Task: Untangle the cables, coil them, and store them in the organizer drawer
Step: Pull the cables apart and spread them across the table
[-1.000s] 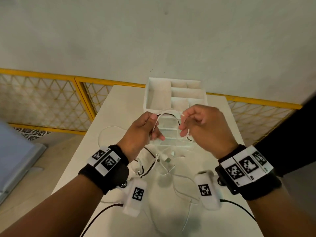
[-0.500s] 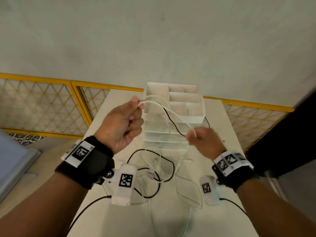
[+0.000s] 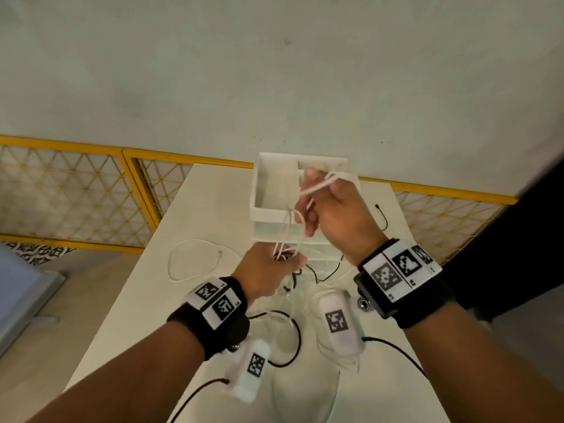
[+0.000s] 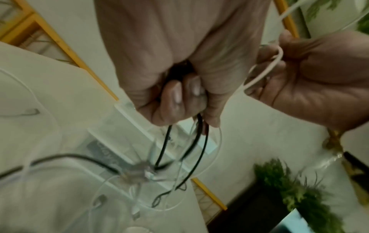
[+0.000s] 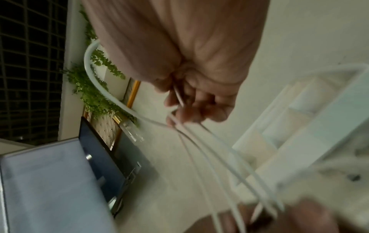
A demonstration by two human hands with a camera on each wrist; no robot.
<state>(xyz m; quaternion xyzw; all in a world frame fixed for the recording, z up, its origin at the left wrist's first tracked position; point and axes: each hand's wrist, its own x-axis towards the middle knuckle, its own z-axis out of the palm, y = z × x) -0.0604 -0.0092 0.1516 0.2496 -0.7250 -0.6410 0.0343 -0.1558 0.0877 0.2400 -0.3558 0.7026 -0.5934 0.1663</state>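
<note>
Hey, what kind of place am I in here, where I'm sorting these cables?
Likely an indoor work or demo area, not a home: a plain white table against a bare wall, yellow mesh fence panels along it, and a white compartment organizer on the table.

White table — organizer, perhaps cables.

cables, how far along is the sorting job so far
Nothing looks stored: the organizer compartments in view hold no cable. In hand: the right hand lifts white cable strands while the left hand grips white and black cable together. Left: separating them, coiling each, collecting the loose white loop on the table.
</note>
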